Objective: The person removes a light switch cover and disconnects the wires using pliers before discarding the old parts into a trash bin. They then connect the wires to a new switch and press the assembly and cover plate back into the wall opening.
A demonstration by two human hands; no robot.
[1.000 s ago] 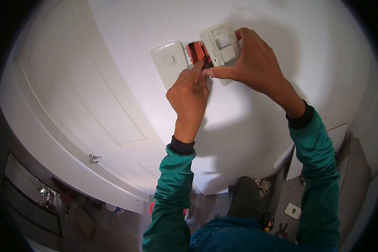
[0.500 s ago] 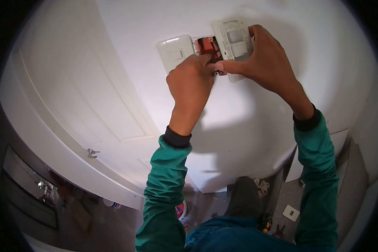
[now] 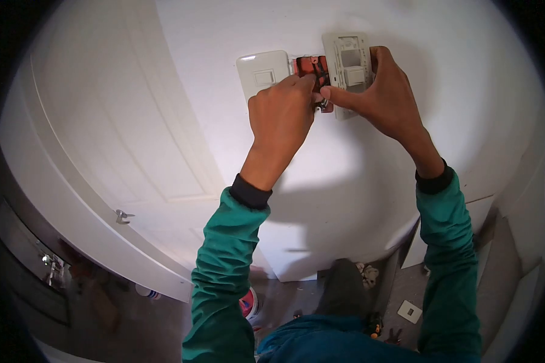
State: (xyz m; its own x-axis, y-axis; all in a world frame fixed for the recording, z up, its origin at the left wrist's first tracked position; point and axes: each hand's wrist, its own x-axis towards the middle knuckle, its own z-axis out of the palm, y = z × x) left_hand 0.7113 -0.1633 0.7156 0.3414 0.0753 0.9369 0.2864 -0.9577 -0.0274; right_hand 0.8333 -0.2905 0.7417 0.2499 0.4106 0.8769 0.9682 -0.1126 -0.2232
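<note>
**Left hand (image 3: 281, 115) is brought higher over the box (image 3: 309, 63)**

Since the earlier frames, the left fingers have been shifted from the lower edge of the box to across its front, and more of its lower end is now bared beneath them. The whole view has been turned slightly too, so everything is seen farther right.

By this, the work in hand is judged to be centred inside the box, with the frame (image 3: 354, 76) merely kept aside. The frame is held just right of the box, partly over its edge, its inner openings in plain sight. It is clamped by the right hand (image 3: 390, 100), the thumb laid near the box and the other fingers wrapped round the far edge.

The left fingers are bent and drawn together at the box. Whether anything is pinched by them cannot be told, since the tips are partly hidden. Dark strands, seemingly wires (image 3: 323, 77), are seen in the box close to both thumbs.

Left of the box, the switch plate (image 3: 262, 65) is fixed to the wall, its lower part covered by the left hand. Far below the box, a small plate (image 3: 410, 311) is left on the floor.
</note>
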